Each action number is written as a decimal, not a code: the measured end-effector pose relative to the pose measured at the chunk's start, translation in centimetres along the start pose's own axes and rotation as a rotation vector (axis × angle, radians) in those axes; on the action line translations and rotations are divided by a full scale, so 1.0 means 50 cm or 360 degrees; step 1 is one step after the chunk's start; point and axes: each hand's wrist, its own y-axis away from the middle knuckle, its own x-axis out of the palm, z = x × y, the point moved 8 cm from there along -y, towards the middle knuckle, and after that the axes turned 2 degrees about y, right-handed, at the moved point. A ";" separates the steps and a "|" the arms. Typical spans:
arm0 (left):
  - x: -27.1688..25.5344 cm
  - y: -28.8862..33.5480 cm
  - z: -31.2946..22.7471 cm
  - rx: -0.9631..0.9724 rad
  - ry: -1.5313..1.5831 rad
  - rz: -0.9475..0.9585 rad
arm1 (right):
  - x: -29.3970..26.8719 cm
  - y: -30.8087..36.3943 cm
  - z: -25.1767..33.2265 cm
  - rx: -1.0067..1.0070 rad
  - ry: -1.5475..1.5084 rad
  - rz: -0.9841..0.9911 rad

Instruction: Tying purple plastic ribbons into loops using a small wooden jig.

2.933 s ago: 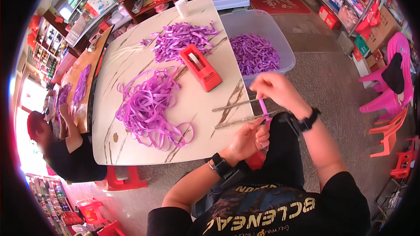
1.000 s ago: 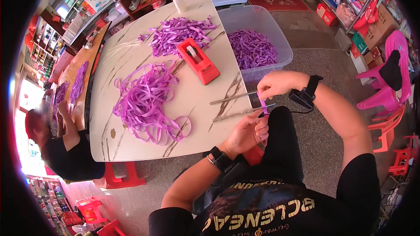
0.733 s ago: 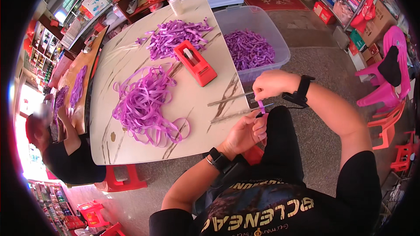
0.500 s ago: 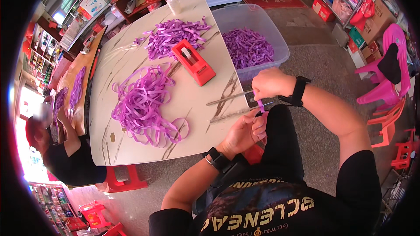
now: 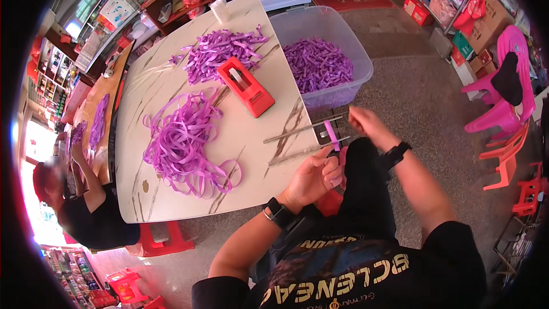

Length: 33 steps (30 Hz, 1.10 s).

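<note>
At the table's right edge, a purple ribbon [image 5: 331,131] runs across the thin metal rods [image 5: 297,132] that stick out past the tabletop. My left hand [image 5: 314,177] is closed just below them, its thumb and curled fingers at the ribbon's lower end. Beyond the rod tips, my right hand [image 5: 369,126] is closed with its fingers pressed together; what it pinches, if anything, is too small to make out. A loose tangle of purple ribbon [image 5: 180,143] lies on the table, left of my hands. Behind it stands a red tape dispenser [image 5: 247,88].
A pile of short purple ribbon pieces [image 5: 223,51] lies farther back on the marble-patterned table [image 5: 240,143]. Beside the table, a clear plastic bin [image 5: 357,80] holds many more. Another person [image 5: 86,206] sits at the wooden table on the left. Pink chairs [image 5: 503,103] stand at right.
My right hand has moved away from the ribbon, outward and to the right. The ribbon across the rods is now in plainer view. My left hand stays near the rods.
</note>
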 end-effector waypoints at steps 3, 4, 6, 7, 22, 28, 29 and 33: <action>-0.004 -0.003 0.004 -0.0005 -0.0027 0.0003 | 0.099 0.006 -0.166 0.0425 -0.1184 0.0385; -0.007 0.000 0.003 0.0019 -0.0050 -0.0012 | 0.151 0.012 -0.153 0.0435 -0.1354 0.0577; -0.013 0.009 -0.001 0.0034 -0.0039 -0.0036 | 0.212 0.017 -0.114 0.0504 -0.1628 0.0568; -0.015 0.008 0.000 0.0031 -0.0024 -0.0047 | 0.227 0.021 -0.094 0.0567 -0.1899 0.0534; -0.005 0.000 0.003 -0.0002 -0.0055 -0.0031 | 0.253 -0.033 -0.101 0.0296 -0.1986 0.0913; -0.010 0.003 0.003 0.0016 -0.0090 -0.0116 | 0.190 0.001 -0.065 0.0386 -0.1638 0.0693; -0.010 0.003 0.003 0.0011 -0.0092 -0.0114 | 0.177 0.002 -0.054 0.0383 -0.1639 0.0689; -0.009 0.003 0.003 0.0025 -0.0071 -0.0083 | 0.153 0.005 -0.052 0.0471 -0.1405 0.0811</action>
